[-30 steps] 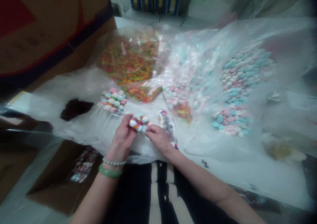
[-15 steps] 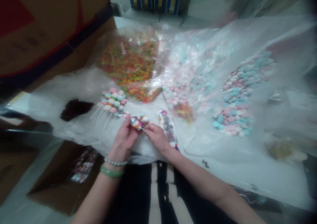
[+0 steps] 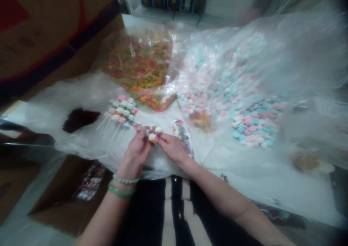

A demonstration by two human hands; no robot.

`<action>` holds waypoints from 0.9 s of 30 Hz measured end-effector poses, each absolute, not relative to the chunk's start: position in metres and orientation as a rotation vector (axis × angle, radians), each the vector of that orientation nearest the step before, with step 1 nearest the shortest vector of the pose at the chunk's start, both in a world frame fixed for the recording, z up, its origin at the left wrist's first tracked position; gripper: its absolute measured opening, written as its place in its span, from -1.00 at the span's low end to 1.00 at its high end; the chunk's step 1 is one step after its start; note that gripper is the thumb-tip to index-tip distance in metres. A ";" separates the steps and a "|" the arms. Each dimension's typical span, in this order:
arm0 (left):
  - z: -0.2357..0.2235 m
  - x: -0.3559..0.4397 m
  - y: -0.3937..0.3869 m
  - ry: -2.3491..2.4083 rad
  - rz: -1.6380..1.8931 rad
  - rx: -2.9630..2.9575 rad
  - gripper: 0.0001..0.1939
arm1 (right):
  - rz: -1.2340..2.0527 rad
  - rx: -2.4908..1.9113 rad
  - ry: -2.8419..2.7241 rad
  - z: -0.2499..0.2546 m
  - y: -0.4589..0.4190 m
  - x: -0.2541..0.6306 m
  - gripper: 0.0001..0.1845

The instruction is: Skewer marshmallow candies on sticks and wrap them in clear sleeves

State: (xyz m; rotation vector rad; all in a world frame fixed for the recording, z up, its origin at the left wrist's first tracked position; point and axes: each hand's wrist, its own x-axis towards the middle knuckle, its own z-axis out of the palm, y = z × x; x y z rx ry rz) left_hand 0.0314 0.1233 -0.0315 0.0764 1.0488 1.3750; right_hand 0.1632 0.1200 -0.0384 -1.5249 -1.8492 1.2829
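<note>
My left hand (image 3: 137, 147) and my right hand (image 3: 171, 147) meet above a white plastic sheet (image 3: 81, 148), with a small cluster of pastel candies (image 3: 153, 134) pinched between their fingers. The candies' stick is hidden by my fingers. Just left of my hands lies a bundle of pink, white and blue candy sticks (image 3: 122, 110). A printed candy packet (image 3: 182, 139) lies close to my right hand. My left wrist wears a bead bracelet (image 3: 125, 180) and a green bangle (image 3: 121, 192).
A clear bag of orange-green gummies (image 3: 140, 66) and a large heap of pastel candies (image 3: 254, 124) lie beyond my hands. A dark piece (image 3: 80, 120) lies on the sheet. A large cardboard box (image 3: 49, 32) stands far left, and an open carton (image 3: 67, 199) sits below.
My hands have drawn closer around the candy cluster, and my left hand has shifted slightly right. Loose plastic film now covers the top of the right candy heap.
</note>
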 end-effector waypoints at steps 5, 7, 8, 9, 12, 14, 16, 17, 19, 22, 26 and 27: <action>-0.024 0.035 0.127 1.093 1.373 0.097 -0.89 | 1.229 -1.514 -1.861 -0.033 0.117 0.167 -0.78; -0.021 0.029 0.129 1.128 1.395 0.056 -0.90 | 1.313 -1.455 -1.794 -0.032 0.115 0.170 -0.83; -0.021 0.027 0.129 1.137 1.403 0.056 -0.92 | 1.340 -1.445 -1.748 -0.032 0.115 0.171 -0.85; -0.021 0.025 0.129 1.137 1.401 0.071 -0.94 | 1.348 -1.447 -1.707 -0.033 0.114 0.172 -0.83; -0.024 0.025 0.125 1.098 1.338 0.185 -0.93 | 1.256 -1.436 -1.675 -0.038 0.112 0.169 -0.58; -0.029 0.026 0.120 1.104 1.292 0.262 -0.82 | 1.100 -1.387 -1.754 -0.043 0.110 0.165 -0.49; -0.034 0.026 0.116 1.138 1.231 0.284 -0.75 | 0.926 -1.343 -1.857 -0.048 0.106 0.161 -0.47; -0.037 0.025 0.114 1.149 1.196 0.272 -0.73 | 0.861 -1.332 -1.904 -0.049 0.104 0.160 -0.47; -0.043 0.024 0.110 1.142 1.127 0.235 -0.75 | 0.796 -1.334 -1.985 -0.052 0.101 0.158 -0.45; -0.049 0.024 0.102 1.097 1.052 0.218 -0.76 | 0.786 -1.353 -2.046 -0.052 0.099 0.157 -0.52; -0.045 0.026 0.093 1.030 0.993 0.247 -0.82 | 0.703 -1.272 -2.126 -0.055 0.100 0.162 -0.67; -0.043 0.026 0.092 1.015 1.001 0.245 -0.87 | 0.639 -1.253 -2.162 -0.056 0.100 0.164 -0.68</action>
